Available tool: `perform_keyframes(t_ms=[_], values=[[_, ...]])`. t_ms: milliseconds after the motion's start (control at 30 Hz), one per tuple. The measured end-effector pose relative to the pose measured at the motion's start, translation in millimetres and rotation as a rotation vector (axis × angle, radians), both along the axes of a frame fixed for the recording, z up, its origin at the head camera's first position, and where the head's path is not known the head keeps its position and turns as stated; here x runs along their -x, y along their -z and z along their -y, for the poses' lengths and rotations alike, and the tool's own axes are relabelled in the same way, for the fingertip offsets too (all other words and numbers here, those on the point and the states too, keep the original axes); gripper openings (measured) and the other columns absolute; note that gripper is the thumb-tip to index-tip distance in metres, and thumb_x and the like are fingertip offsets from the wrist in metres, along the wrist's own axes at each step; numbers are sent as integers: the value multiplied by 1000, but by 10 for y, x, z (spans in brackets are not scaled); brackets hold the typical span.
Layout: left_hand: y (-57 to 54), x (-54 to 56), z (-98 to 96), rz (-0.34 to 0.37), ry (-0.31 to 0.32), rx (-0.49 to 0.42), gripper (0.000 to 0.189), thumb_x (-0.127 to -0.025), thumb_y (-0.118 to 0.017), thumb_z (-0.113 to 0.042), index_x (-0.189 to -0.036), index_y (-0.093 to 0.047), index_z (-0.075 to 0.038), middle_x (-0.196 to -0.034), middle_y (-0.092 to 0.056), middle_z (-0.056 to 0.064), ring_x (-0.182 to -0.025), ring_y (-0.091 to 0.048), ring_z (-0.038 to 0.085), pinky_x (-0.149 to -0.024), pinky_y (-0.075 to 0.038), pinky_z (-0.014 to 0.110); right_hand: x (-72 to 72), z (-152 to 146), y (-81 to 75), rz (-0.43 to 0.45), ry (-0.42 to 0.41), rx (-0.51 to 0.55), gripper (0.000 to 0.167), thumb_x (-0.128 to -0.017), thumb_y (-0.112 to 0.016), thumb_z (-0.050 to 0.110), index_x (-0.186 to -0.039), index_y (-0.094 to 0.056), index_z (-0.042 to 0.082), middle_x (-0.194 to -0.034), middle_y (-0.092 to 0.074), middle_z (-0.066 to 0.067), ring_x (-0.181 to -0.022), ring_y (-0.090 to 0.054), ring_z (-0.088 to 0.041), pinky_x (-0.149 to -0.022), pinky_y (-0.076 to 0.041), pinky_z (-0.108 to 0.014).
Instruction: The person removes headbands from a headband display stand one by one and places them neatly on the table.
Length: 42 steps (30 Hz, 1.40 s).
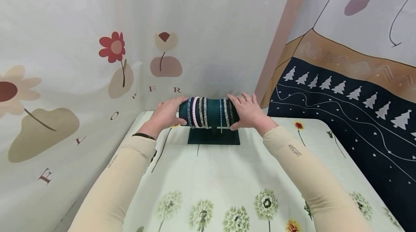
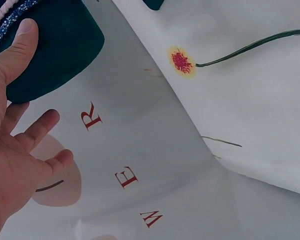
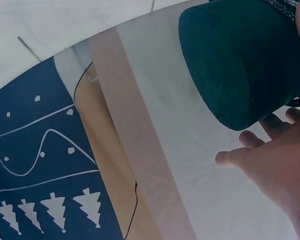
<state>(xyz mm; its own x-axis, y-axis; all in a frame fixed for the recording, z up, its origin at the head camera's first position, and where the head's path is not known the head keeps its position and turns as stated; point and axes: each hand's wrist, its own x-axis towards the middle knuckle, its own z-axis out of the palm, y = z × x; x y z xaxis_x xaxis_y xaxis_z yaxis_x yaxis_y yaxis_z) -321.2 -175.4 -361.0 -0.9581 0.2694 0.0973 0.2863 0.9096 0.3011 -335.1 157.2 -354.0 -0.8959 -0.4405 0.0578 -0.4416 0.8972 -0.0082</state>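
Note:
A dark green bracelet stand [image 1: 213, 111] stands towards the back of the table, its padded bar lying crosswise above a flat base [image 1: 213, 137]. My left hand [image 1: 166, 114] grips the bar's left end, thumb in front and fingers over the back. At the other end my right hand [image 1: 247, 112] holds on the same way. Several beaded bracelets ring the bar in two groups; a pink bracelet [image 1: 194, 112] is among those on the left, a thin blue bracelet [image 1: 221, 111] among those on the right. Bare green ends of the bar [image 2: 65, 60] show in both wrist views.
A pale cloth printed with flowers covers the table [image 1: 208, 174]. Right behind the stand hangs a light curtain [image 1: 214, 37] with flower and letter prints. To the right is a dark blue cloth [image 1: 341, 116] with white tree prints.

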Motion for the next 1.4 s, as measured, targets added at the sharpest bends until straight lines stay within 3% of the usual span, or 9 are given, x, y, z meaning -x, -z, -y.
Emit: perform_keyframes(t_ms=[333, 733, 1067, 1400], values=[[9, -18, -8, 3, 2, 5, 97, -87, -92, -29, -167, -37, -17, -175, -36, 12, -159, -37, 39, -129, -27, 69, 41, 11, -11, -1, 9, -28, 137, -71, -95, 61, -173, -12, 23, -170, -38, -20, -163, -18, -48, -130, -7, -77], [24, -35, 9, -5, 5, -3, 97, -88, -91, -29, -167, -37, -17, -176, -34, 11, -160, -37, 39, -129, -25, 70, 54, 29, -32, -1, 8, -33, 128, -72, -96, 59, -171, -23, 22, -171, -36, -18, -163, -17, -46, -130, -8, -77], [26, -32, 20, -3, 13, 6, 98, -88, -91, -29, -168, -36, -15, -176, -33, 12, -160, -36, 41, -128, -28, 71, 68, 25, -11, 58, -53, 101, 123, -75, -99, 41, -169, -25, 13, -176, -30, -13, -165, -12, -42, -134, -8, -69], [13, -41, 13, -5, 14, -6, 96, -88, -90, -28, -167, -37, -15, -176, -34, 12, -159, -37, 40, -127, -30, 70, 120, 35, 4, 50, -73, 110, 123, -73, -99, 44, -168, -28, 12, -170, -40, -16, -163, -17, -42, -134, -6, -71]])
